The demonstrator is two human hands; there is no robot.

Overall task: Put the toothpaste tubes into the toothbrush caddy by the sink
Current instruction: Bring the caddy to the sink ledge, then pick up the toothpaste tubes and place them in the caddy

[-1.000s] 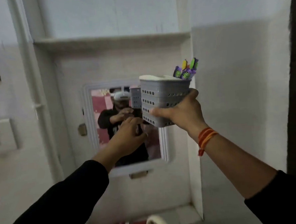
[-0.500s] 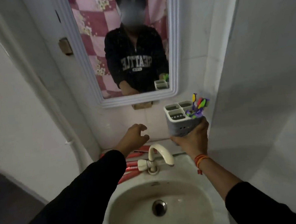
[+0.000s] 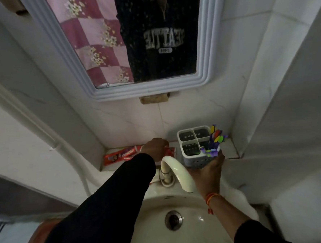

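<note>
Red toothpaste tubes [image 3: 120,155] lie on the tiled ledge behind the sink, left of the tap. My left hand [image 3: 156,148] rests on their right end, knuckles up, with the fingers curled down around one tube. A grey four-compartment toothbrush caddy [image 3: 190,138] stands upright at the right of the ledge. My right hand [image 3: 209,171] grips it low on its front wall. Several colourful toothbrushes [image 3: 216,136] stick out of its right compartments; the other compartments look empty.
A cream tap [image 3: 177,171] curves over the sink basin [image 3: 199,222] between my two arms. A white-framed mirror [image 3: 144,90] hangs above the ledge [image 3: 229,149]. White tiled walls close in on the right, and a pipe [image 3: 34,125] runs down the left wall.
My view tilted down from the mirror to the sink. My right hand lowered the caddy to the ledge. My left hand dropped from mid-air onto the toothpaste tubes and curled.
</note>
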